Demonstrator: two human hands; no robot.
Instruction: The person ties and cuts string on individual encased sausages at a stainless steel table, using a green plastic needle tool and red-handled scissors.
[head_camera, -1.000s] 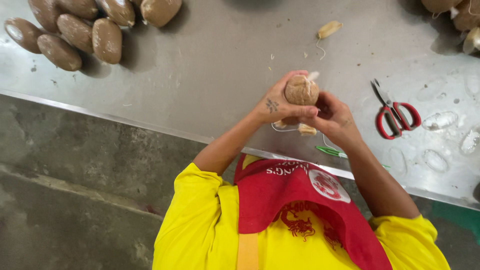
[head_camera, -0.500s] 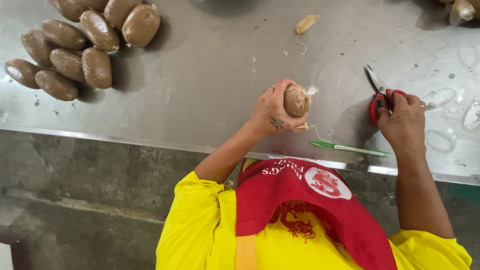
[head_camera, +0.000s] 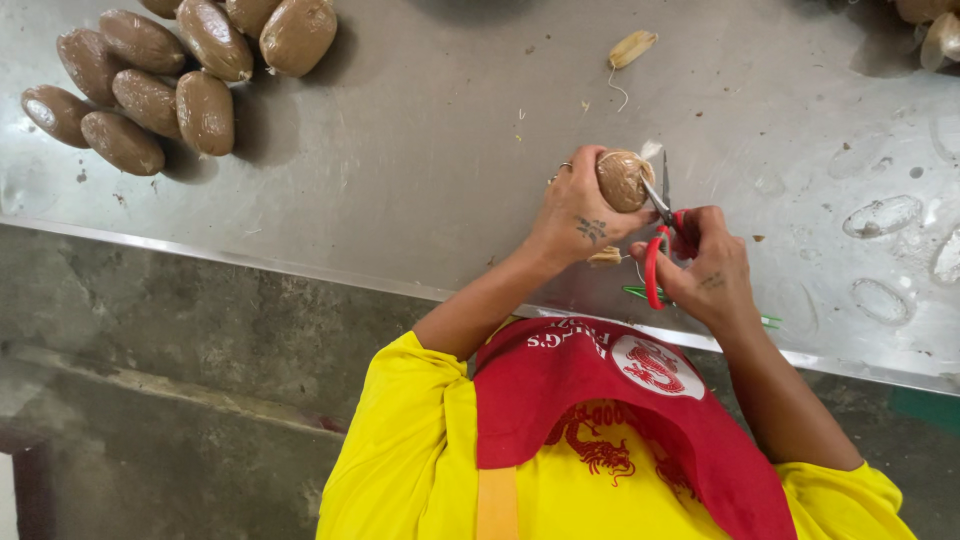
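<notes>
1. The left hand (head_camera: 578, 215) holds a brown wrapped roll (head_camera: 622, 180) up off the tabletop (head_camera: 420, 150). Its fingers are curled tight around the roll.
2. The right hand (head_camera: 712, 275) holds red scissors (head_camera: 662, 235). Its fingers are through the red handles.
3. The scissor blades point up and touch the right side of the roll, near a little tuft of white wrap at its end. I cannot tell how far apart the blades are.
4. Both hands are close together, above the near edge of the tabletop.
5. A small tan scrap (head_camera: 605, 257) lies just under the left hand.
6. A thin green strip (head_camera: 640, 293) lies on the tabletop below the right hand.
7. A pile of brown rolls (head_camera: 170, 70) sits far off at the top left of the tabletop.
8. A small pale piece with a string (head_camera: 632, 48) lies alone near the top, well apart from the hands.
9. Some more rolls (head_camera: 930, 25) peek in at the top right corner.
10. The person wears a yellow shirt (head_camera: 400, 460) and a red apron (head_camera: 600, 400).
</notes>
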